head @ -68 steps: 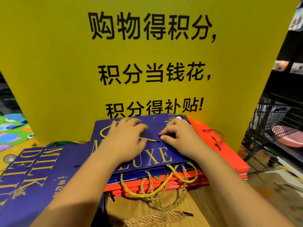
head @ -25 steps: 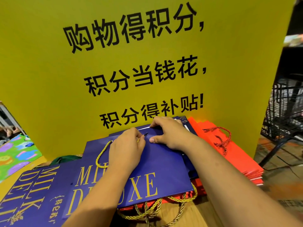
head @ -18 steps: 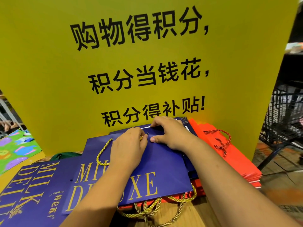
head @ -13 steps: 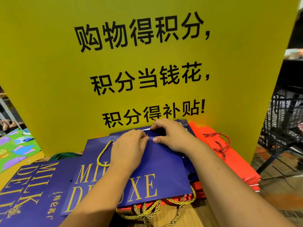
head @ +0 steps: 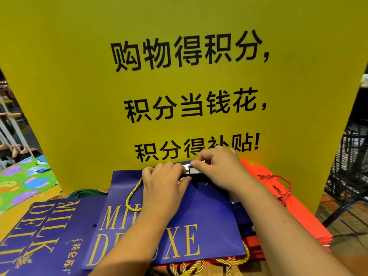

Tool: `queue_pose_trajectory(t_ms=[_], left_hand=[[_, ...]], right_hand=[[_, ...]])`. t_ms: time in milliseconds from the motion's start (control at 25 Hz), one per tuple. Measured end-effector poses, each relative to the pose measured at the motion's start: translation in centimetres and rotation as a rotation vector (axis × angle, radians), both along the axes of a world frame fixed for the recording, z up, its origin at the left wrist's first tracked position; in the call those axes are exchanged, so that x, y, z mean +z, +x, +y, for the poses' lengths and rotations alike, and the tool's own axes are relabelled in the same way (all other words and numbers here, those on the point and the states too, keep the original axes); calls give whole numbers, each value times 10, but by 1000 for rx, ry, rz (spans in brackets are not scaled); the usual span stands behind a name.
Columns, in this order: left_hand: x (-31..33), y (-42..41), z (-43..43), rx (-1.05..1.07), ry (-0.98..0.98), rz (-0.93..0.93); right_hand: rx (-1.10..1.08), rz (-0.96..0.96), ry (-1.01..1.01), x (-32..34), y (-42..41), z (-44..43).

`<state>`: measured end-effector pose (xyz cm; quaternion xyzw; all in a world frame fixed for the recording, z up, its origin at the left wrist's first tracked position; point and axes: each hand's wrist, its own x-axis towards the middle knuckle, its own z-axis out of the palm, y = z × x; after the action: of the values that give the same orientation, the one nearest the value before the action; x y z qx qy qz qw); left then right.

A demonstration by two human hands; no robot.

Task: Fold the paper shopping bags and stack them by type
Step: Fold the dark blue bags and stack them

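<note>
A flat purple paper bag with gold "MILK DELUXE" lettering lies on top of a stack of red bags. My left hand rests on its upper half, over the gold rope handle, fingers curled at the bag's far edge. My right hand pinches the far top edge of the bag, lifting it so that white inner paper shows. A second purple bag lies flat to the left.
A tall yellow sign board with black characters stands right behind the bags. A colourful green sheet lies at the far left. A black wire basket stands at the right. Gold rope handles hang at the table's front edge.
Both hands have shifted to the bag's far edge. My right hand now lifts that edge, showing white inside, where earlier both hands pressed the bag flat.
</note>
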<state>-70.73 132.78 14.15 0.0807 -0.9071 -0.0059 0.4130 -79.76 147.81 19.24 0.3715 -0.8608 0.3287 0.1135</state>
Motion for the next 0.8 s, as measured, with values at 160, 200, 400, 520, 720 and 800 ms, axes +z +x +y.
queue_pose_trajectory(t_ms=[160,200,400,520,720,800], left_hand=[[-1,3,1,6,-99,46],[-2,3,2,3,-117,54],[-3,3,0,-12,-137,101],[-3,4,0,2,-132,101],[-1,6,1,11,-83,77],[0,6,1,2,-19,49]], right_hand=[[-6,-53,290,12,9,-1],[3,-43,326,14,11,-2],[-1,30,262,8,9,-11],[43,-72,6,2,2,-6],[-126,-167,-339,21,-15,27],[-170,-233,-592,31,-21,43]])
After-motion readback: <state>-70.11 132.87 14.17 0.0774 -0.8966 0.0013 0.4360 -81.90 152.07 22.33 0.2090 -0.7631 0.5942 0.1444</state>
